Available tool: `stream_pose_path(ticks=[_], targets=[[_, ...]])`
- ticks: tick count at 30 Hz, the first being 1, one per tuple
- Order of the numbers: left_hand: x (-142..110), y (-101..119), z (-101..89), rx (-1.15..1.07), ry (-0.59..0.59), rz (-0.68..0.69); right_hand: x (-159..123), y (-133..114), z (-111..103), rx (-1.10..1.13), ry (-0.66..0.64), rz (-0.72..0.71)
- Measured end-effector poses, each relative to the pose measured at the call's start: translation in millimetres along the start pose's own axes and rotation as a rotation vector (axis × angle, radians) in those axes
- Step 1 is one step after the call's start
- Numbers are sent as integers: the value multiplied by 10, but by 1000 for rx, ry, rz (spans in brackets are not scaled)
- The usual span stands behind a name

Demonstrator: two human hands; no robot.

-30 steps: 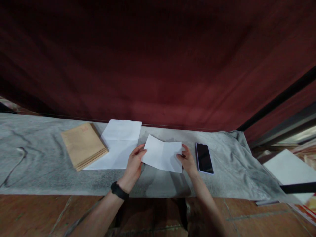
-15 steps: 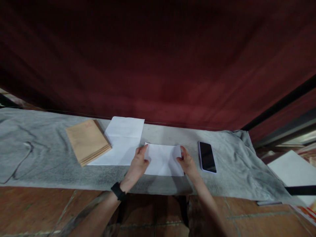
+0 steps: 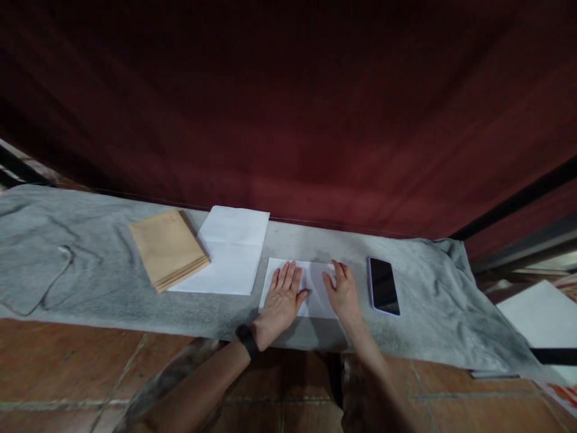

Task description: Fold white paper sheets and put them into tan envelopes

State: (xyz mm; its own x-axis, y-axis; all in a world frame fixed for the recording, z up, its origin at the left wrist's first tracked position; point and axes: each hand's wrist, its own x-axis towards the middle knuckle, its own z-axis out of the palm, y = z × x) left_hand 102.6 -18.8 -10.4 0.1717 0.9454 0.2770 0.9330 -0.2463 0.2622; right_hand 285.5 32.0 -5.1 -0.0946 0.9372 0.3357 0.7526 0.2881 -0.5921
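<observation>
A folded sheet of white paper [image 3: 315, 294] lies on the grey cloth in front of me. My left hand [image 3: 282, 300] rests flat on its left half with the fingers spread, a dark band [image 3: 247, 341] round the wrist. At the paper's right edge is my right hand [image 3: 343, 294], its thumb and fingers apart; whether it presses the sheet I cannot tell. Left of the hands lie larger white sheets [image 3: 229, 264] with a crease across them. A stack of brown envelopes [image 3: 169, 246] overlaps their left side.
A phone [image 3: 384, 287] with a pale purple case lies right of my right hand. The grey cloth [image 3: 433, 300] covers the long bench, with a thin cord [image 3: 56, 279] on its left. Behind hangs a dark red curtain [image 3: 288, 120]. Tiled floor [image 3: 252, 415] lies below.
My left hand has let go of the paper's left edge and moved right, flat onto the sheet. My right hand's grip on the right edge has loosened, and the paper lies flatter.
</observation>
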Motion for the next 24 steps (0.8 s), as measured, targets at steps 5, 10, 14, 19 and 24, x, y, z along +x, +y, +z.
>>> stream_pose_path(ticks=[5, 10, 14, 19, 24], targets=[[19, 97, 75, 54, -50, 68, -100, -299, 285, 16, -220, -197], [13, 68, 175, 75, -53, 75, -187, -303, 388, -129, -268, -224], [-4, 0, 169, 43, -34, 62, -204, -202, 338, -223, -224, -231], [-34, -78, 83, 17, -36, 6, -272, -98, 283, -277, -169, -237], [-45, -105, 13, 5, -65, -8, -306, 10, 222, -285, -117, -238]])
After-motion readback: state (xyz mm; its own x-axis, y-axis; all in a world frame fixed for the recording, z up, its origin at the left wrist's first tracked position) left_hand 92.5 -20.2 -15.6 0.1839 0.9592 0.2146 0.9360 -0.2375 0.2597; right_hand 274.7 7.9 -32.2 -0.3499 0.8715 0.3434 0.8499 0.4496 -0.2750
